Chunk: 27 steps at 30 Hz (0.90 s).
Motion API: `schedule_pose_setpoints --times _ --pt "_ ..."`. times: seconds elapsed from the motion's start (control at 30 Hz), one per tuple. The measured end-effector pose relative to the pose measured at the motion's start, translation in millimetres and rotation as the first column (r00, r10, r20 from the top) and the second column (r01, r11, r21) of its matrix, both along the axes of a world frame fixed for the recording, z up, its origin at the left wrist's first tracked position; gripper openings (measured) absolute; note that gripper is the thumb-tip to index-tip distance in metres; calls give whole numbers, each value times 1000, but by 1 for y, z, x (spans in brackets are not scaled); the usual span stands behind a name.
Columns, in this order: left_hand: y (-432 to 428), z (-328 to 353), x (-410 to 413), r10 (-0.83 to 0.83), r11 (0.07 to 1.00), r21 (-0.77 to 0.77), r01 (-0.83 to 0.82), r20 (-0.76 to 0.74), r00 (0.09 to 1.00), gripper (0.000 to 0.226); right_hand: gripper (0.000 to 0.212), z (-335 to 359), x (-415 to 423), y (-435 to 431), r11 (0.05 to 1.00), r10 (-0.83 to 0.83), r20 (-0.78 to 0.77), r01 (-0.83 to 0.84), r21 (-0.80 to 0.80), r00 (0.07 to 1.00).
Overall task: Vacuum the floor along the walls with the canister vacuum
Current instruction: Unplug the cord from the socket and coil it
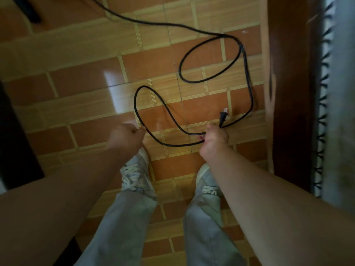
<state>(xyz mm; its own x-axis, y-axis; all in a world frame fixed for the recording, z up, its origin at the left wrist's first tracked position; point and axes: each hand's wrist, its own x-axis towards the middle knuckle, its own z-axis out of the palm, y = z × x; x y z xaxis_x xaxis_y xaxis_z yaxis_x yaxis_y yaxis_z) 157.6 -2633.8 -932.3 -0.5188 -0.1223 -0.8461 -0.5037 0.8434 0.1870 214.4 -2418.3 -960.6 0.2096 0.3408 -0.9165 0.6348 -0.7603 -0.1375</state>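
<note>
Standing right by them, so from their feet outward: grey shoes (134, 173) planted on the orange-and-tan tile floor (76, 89), and just past the toes both hands are on the vacuum's black power cord (248, 79). The left hand (125, 137) is fisted around one stretch of it. The right hand (215, 143) is curled around the cord just behind the plug (223, 117), which sticks up out of the fist with its prongs pointing away.

No vacuuming going on, I'd call this the cord-wrangling step, most likely getting the plug end free to go find an outlet. The next move needs those loops shaken out without knotting, then walking the plug to a socket, and I can't see one.

The cord's thin, glossy and floppy. It lies in two loose loops on the floor beyond the hands, close to the side with the dark wooden furniture (288, 93), then snakes off toward the far side. The canister itself isn't visible. There's a blurry dark thing (30, 10) in the far left corner, no idea what.
</note>
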Motion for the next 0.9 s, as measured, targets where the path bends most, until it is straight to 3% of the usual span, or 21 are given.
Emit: schedule_pose_setpoints --times 0.2,0.3,0.4,0.63,0.73,0.9 --pt "12 65 -32 -171 971 140 195 -169 971 14 15 69 -37 7 993 -116 -160 117 -2 980" --pt "17 89 -46 -287 930 193 313 -153 946 39 12 97 -50 12 990 -140 -170 139 -21 975" --pt "28 106 -59 -483 847 159 508 -170 859 63 15 110 -60 12 993 -116 -160 110 -46 980" --pt "60 103 -82 -600 753 269 600 -93 795 99 26 121 -81 10 973 63 -251 -115 -199 966" --pt "69 100 -97 -583 791 223 571 -11 812 88 29 125 -92 19 958 146 -240 -197 -209 960" --pt "78 94 -141 -601 788 104 607 -86 794 69 30 123 -116 31 953 194 -237 -240 -186 952"
